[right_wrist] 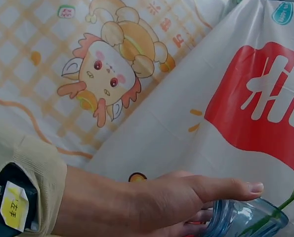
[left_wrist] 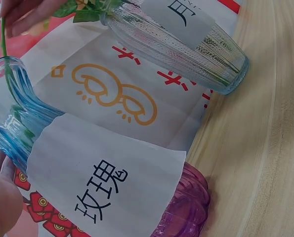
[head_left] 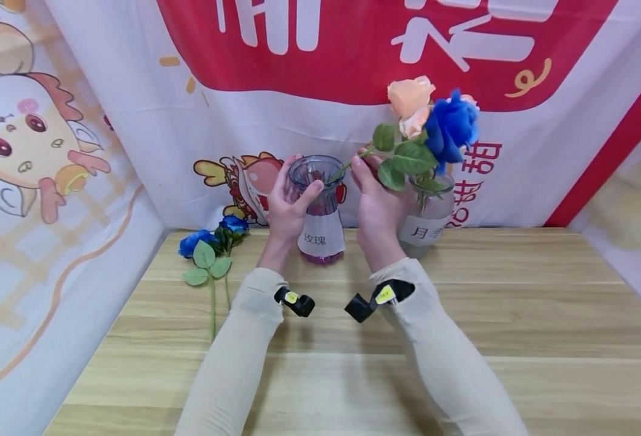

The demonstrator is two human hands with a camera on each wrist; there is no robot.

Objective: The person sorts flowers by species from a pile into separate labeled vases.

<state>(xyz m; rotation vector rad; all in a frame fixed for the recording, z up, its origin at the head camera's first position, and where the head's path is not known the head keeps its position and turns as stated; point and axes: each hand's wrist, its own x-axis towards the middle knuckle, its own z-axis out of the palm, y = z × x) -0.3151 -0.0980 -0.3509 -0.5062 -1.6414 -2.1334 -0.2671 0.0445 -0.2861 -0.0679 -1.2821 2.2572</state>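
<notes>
Nearest my lens are the person's pale sleeves (head_left: pixel 219 369), stretched forward over the wooden table (head_left: pixel 320 393), with a black wrist mount (head_left: pixel 296 301) on each. The left hand (head_left: pixel 286 209) curls round the neck of a vase (head_left: pixel 328 204), its thumb up by the rim; I take that for a steadying hold. The vase stands upright toward the table's far side, bluish at the mouth, purple at the foot, a white label (head_left: pixel 320 235) on its front.

The right hand (head_left: pixel 382 209) pinches the green stem (left_wrist: pixel 4 45) of a blue rose (head_left: pixel 453 130) beside the vase mouth. On the left wrist feed I see the stem running down inside the neck, while the bloom leans well out to the right.

Beyond that hand, a clear jar (head_left: pixel 438 209) holds peach roses (head_left: pixel 410 97). Past the left arm, two loose blue roses (head_left: pixel 196 243) lie on the table. A printed cloth (head_left: pixel 244 115) hangs behind.

I judge the work partway along: the peach roses are in, the pinched rose is part in but unreleased, and the loose pair is left.
</notes>
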